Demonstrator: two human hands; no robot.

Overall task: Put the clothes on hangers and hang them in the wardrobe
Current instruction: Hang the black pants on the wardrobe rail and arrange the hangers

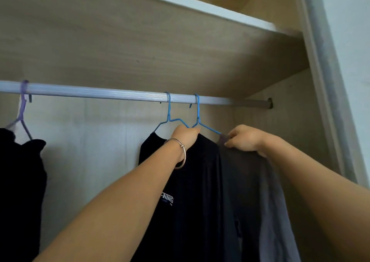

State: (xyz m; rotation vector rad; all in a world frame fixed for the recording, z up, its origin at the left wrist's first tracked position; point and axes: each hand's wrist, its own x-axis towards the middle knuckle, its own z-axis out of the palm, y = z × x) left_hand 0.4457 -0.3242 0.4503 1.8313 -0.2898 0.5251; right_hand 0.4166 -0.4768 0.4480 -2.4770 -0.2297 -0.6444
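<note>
At the far left a purple hanger (22, 109) with a dark garment (22, 181) hangs on the rail (100, 92), well apart from the work. In the middle, two blue hangers (169, 113) hook over the rail close together. The left hand (186, 136) is curled on the shoulder of the black shirt (196, 191), where the two wires meet; which wire it grips I cannot tell. The right hand (245, 138) pinches the shoulder of the grey shirt (250, 181) at the right hanger's end. This looks like settling the grey shirt: brace with the left, draw the cloth evenly over the wire tip with the right, and pull gently so neither hook lifts off the rail.
</note>
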